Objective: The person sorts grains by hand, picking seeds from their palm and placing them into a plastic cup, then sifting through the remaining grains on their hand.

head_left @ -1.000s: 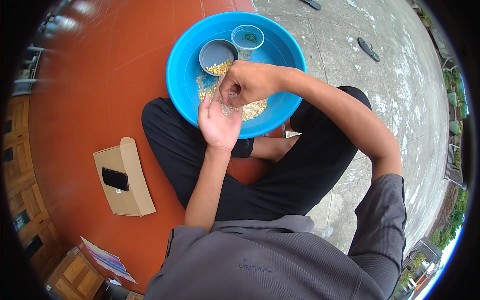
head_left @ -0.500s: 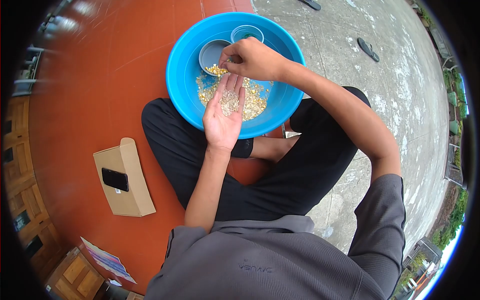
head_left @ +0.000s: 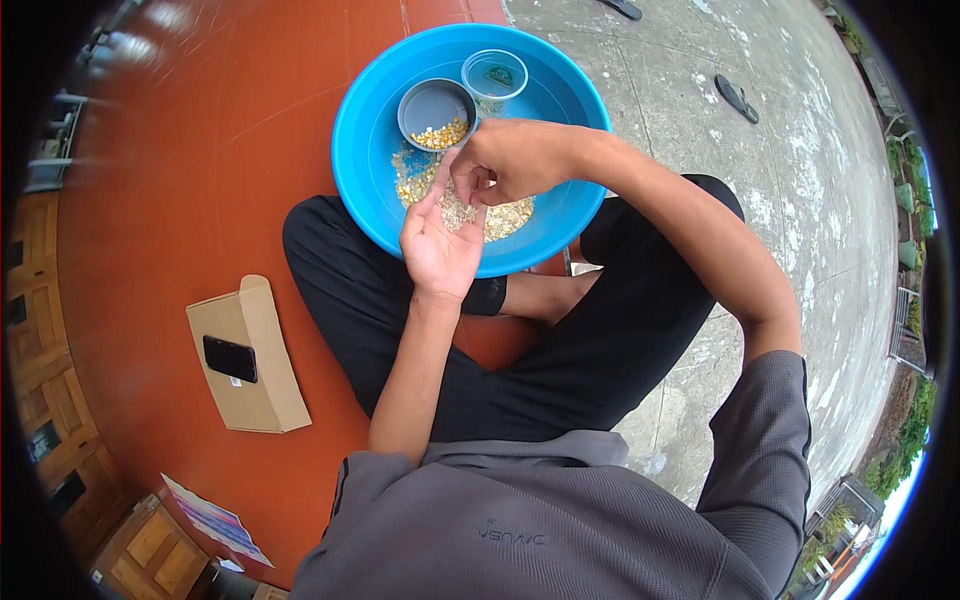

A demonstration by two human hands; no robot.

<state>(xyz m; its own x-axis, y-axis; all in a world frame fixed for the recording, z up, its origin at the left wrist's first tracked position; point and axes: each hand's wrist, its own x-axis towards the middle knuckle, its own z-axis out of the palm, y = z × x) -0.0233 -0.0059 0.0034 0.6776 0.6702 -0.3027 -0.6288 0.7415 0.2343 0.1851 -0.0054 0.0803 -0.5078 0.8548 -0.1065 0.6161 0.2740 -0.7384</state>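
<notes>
My left hand (head_left: 442,252) is held palm up over the near side of a blue basin (head_left: 555,95), fingers stretched out, with pale grains (head_left: 456,212) lying on it. Just above those fingers, my right hand (head_left: 515,160) is closed in a pinch; whatever its fingertips hold is hidden. A mix of pale and yellow grains (head_left: 512,220) covers part of the basin floor under both hands. Inside the basin, a grey bowl (head_left: 436,95) holds yellow corn kernels (head_left: 442,135). Beside it stands a clear plastic cup (head_left: 495,75) with a green mark.
The basin rests by my crossed legs (head_left: 345,290). On the red floor (head_left: 240,200) to the left lies a cardboard box (head_left: 265,385) with a black phone (head_left: 230,359) on it. A dark sandal (head_left: 737,98) lies on the concrete (head_left: 680,110) at right.
My right hand has moved from beside the grey bowl down and toward me, over my left fingers. The cup and the kernels in the bowl now show more fully.
</notes>
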